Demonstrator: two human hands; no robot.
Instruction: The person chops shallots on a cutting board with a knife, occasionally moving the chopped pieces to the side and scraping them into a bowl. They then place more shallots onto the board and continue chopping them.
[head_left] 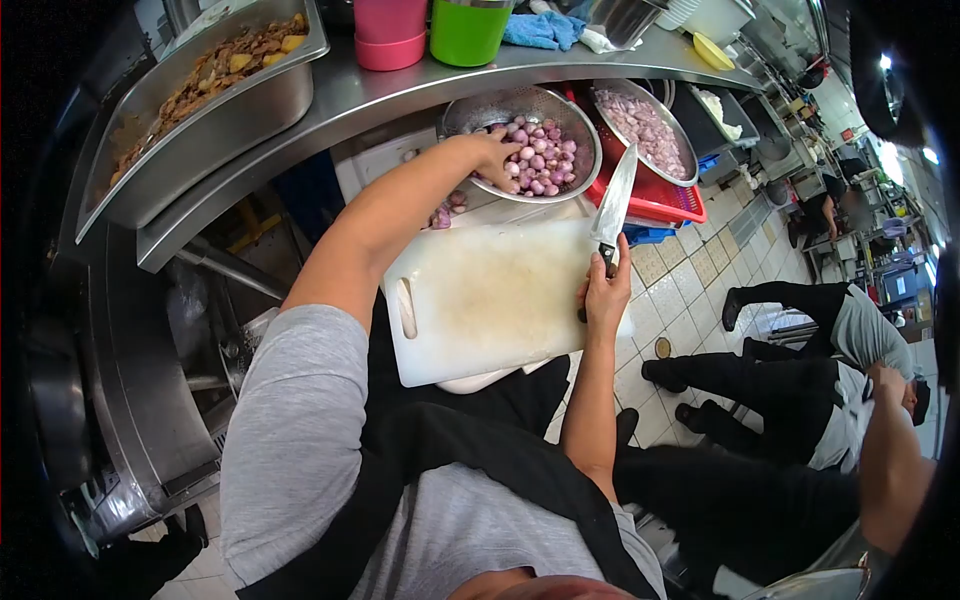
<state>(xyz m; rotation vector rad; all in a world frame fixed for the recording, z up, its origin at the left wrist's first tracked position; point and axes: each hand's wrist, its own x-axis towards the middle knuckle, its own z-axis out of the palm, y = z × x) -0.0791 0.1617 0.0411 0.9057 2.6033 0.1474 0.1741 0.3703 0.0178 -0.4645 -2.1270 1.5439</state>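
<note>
My left hand (493, 160) reaches over the rim of a metal colander (590, 138) and touches the peeled shallots (543, 155) heaped inside. Its fingers are curved and apart; whether a shallot lies under them is partly hidden. In my right hand (606, 290) is a kitchen knife (617, 197), held by its dark handle, the blade pointing up and away from me. Between my arms lies a white cutting board (490, 295) with a stained middle and a handle slot on its left. A few shallots (447, 212) sit behind the board's left corner.
A metal bowl of chopped shallots (640, 130) rests on a red basket (660, 205) at the right. A steel shelf (400, 100) runs across the back, bearing a deep pan of cooked food (235, 120) and pink and green containers. Several people stand on the tiled floor to the right.
</note>
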